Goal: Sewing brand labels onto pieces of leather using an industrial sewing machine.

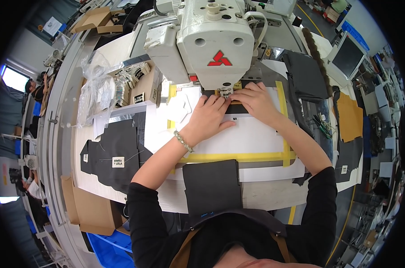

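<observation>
Under the head of a white sewing machine (218,49), a small pale label (225,92) with dark lettering lies on dark material. My left hand (209,117) rests beside it, fingers stretched forward onto the dark material and thumb out to the side, holding nothing. From the other side my right hand (257,105) reaches in, with thumb and fingertips drawn together at the label's right edge. The machine head partly hides the far edge of the work. Beneath both hands lies a white sheet (251,138) bordered with yellow tape (242,157).
At left stand an open box (142,89) of labels and a clear plastic bag (97,91). Black fabric pieces (117,154) lie left, another (211,185) hangs over the front edge, and a dark stack (304,76) sits right. A monitor (347,53) stands far right.
</observation>
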The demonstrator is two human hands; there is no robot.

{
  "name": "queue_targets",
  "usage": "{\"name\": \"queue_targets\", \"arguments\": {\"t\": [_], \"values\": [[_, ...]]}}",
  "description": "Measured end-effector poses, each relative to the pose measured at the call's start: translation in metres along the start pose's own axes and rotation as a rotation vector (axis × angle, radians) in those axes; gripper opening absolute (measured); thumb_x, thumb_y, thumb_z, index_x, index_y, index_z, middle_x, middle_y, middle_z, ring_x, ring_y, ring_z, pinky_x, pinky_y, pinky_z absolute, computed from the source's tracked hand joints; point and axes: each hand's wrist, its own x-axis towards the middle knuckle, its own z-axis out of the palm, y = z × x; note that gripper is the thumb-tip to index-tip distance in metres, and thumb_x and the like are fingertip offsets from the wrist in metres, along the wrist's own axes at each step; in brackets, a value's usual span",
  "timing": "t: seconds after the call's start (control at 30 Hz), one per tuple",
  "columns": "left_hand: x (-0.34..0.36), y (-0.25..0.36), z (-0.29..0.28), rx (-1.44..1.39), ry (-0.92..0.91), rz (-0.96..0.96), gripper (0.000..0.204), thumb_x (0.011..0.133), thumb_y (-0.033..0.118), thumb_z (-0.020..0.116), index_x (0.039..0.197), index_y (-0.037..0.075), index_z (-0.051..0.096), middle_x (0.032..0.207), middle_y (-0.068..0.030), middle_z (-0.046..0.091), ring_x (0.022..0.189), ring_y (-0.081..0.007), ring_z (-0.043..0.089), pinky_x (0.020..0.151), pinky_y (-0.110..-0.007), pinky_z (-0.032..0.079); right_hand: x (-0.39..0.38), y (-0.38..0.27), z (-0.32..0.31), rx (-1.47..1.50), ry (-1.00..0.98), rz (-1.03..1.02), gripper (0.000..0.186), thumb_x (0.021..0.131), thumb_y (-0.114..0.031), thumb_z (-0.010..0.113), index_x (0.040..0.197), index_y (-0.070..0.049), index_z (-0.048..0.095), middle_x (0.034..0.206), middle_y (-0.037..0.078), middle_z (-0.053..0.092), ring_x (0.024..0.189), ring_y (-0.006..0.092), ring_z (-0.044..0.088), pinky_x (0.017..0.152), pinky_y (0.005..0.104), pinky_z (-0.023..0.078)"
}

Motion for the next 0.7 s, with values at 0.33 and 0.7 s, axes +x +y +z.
{"name": "queue_targets", "arguments": {"t": [0.33, 0.7], "values": [[-0.001, 0.002, -0.001, 0.012, -0.036, -0.03, 0.062, 0.088, 0.048, 0.06, 0.13, 0.002, 0.054, 0.113, -0.0068, 0.058, 0.107, -0.0207, 0.05, 0.091, -0.038, 0.035, 0.012, 0.019, -0.003, -0.067, 0.006, -0.198, 0.02, 0.076, -0.015, 0.068, 0.095, -0.014, 0.072, 0.092, -0.004, 0.067, 0.092, 0.0147, 0.058, 0.083, 0.0317, 0.04], [-0.001, 0.002, -0.002, 0.019, -0.033, -0.031, 0.064, 0.088, 0.051, 0.057, 0.125, -0.001, 0.058, 0.112, -0.0085, 0.059, 0.108, -0.0217, 0.051, 0.095, -0.039, 0.036, 0.011, 0.014, -0.015, -0.02, -0.194, -0.193, 0.02, 0.075, -0.008, 0.064, 0.092, -0.012, 0.072, 0.103, -0.002, 0.07, 0.094, 0.0182, 0.058, 0.088, 0.0337, 0.038]]}}
